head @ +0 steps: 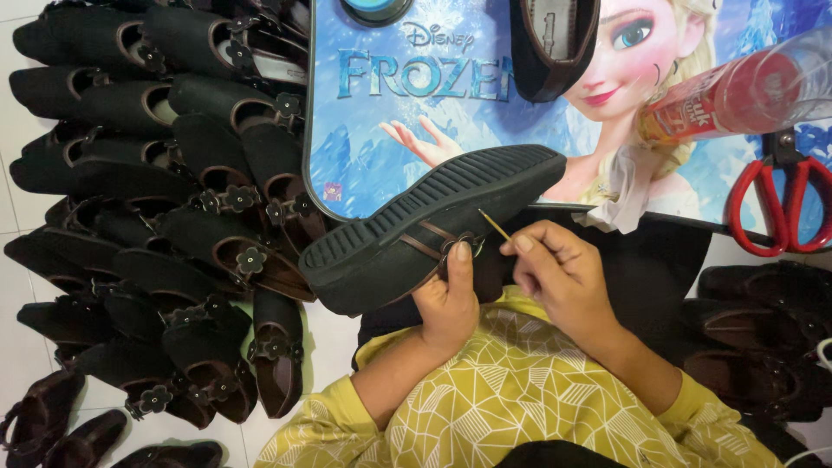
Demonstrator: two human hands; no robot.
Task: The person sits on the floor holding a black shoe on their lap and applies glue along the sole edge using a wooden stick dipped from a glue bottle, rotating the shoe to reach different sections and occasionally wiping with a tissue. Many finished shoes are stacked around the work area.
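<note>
The left hand (448, 303) gripped a black shoe (429, 230) stretching toward ten o'clock, while the right hand (559, 273) at three o'clock pinched a thin stick (495, 224).

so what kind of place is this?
Probably a home or small shoemaking workshop, worked on the floor. Dozens of matching black shoes are piled on white tiles; the left hand holds a shoe sole-up while the right hand works a thin stick at its strap; red scissors lie nearby.
</note>
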